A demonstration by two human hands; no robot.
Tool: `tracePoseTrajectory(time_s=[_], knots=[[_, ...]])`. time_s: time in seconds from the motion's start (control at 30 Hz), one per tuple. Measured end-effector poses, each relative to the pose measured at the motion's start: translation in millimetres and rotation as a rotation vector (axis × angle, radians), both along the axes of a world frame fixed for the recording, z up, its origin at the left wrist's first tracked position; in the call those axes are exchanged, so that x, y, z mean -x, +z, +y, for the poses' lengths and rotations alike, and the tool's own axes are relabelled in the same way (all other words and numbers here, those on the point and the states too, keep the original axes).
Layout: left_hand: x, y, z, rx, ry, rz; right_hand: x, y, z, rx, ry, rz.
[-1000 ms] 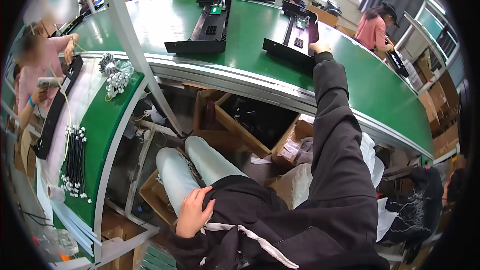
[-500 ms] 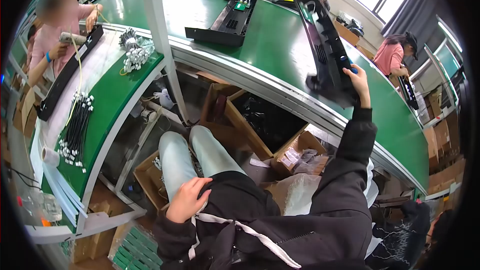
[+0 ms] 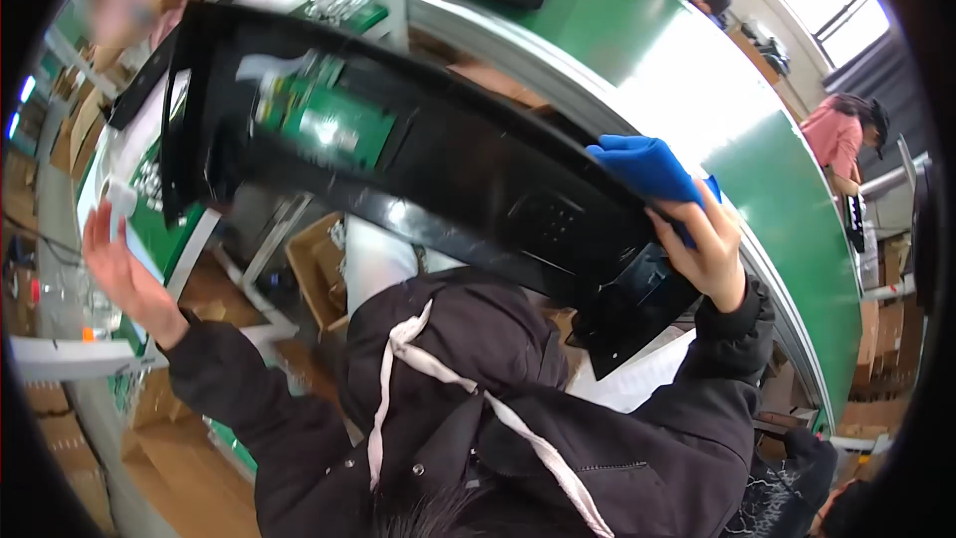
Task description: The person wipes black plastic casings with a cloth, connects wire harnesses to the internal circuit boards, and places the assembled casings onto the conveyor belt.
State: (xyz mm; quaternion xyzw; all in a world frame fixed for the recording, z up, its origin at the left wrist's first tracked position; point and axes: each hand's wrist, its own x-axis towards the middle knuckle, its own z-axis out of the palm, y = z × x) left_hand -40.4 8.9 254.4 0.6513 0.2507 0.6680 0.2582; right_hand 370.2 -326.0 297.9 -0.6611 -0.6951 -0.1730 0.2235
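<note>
Head view: black tray [image 3: 458, 159] tilted above the lap, looks stiff, probably light, its glossy skin likely slippery; that green circuit board [image 3: 349, 130] seems fragile, so grip the rims. Right hand [image 3: 709, 239] clasps the right end, blue cloth [image 3: 647, 164] bunched in its grasp; left hand [image 3: 124, 269], fingers extended, holds nothing, near the left end. Green table [image 3: 797, 249] beyond.

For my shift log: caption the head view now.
Right hand holds a blue cloth and black housing, green circuit board inside; left hand open, apart from it.
</note>
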Motion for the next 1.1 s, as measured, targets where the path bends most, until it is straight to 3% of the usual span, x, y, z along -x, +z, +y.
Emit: tracePoseTrajectory(time_s=[0.03, 0.07, 0.13, 0.2, 0.23, 0.27, 0.37, 0.47, 0.53, 0.6, 0.73, 0.77, 0.87, 0.9, 0.93, 0.97, 1.03, 1.1], knots=[[7, 1, 2, 0.020, -0.051, 0.060, 9, 5, 7, 0.047, 0.093, -0.030], [19, -5, 6, 0.081, -0.252, 0.187, 15, 6, 13, 0.088, 0.187, -0.065], [81, -60, 14, 0.574, -0.284, 0.346, 16, -6, 23, 0.153, 0.299, -0.077], [111, -90, 11, 0.932, -0.632, 0.391, 20, -16, 41, 0.164, 0.399, -0.038], [104, -104, -5, 1.081, -0.597, 0.177, 20, -22, 48, 0.230, 0.354, 0.043], [70, -100, -30, 1.209, -0.554, -0.042, 11, -31, 60, 0.221, 0.422, -0.115], [51, -129, -67, 1.045, -0.427, -0.374, -12, -77, 99, 0.275, 0.438, 0.006], [61, -211, -74, 0.713, -0.342, -0.422, -20, -127, 136, 0.324, 0.417, 0.039], [60, -242, -88, 0.651, -0.071, -0.257, -23, -176, 156, 0.287, 0.414, -0.127], [55, -260, -101, 0.513, 0.031, -0.054, -5, -212, 159, 0.334, 0.336, -0.212], [82, -291, -103, 0.544, -0.009, 0.023, 7, -233, 152, 0.221, 0.323, 0.283], [86, -295, -102, 0.547, -0.010, 0.042, 11, -237, 148, 0.221, 0.304, 0.374], [13, -174, -110, 0.498, -0.108, 0.220, 29, -249, 136, 0.196, 0.217, 0.646], [9, -172, -109, 0.389, -0.157, 0.231, 45, -264, 138, 0.259, 0.210, 0.895], [7, -175, -109, 0.430, -0.169, 0.223, 78, -227, 131, 0.226, 0.273, 0.556], [7, -181, -109, 0.470, -0.182, 0.215, 108, -225, 135, 0.147, 0.320, 0.384], [9, -188, -106, 0.413, -0.216, 0.256, 173, -209, 149, 0.053, 0.436, 0.472], [8, -248, -99, 0.377, 0.121, -0.034, 236, -198, 161, -0.045, 0.580, 0.602]])
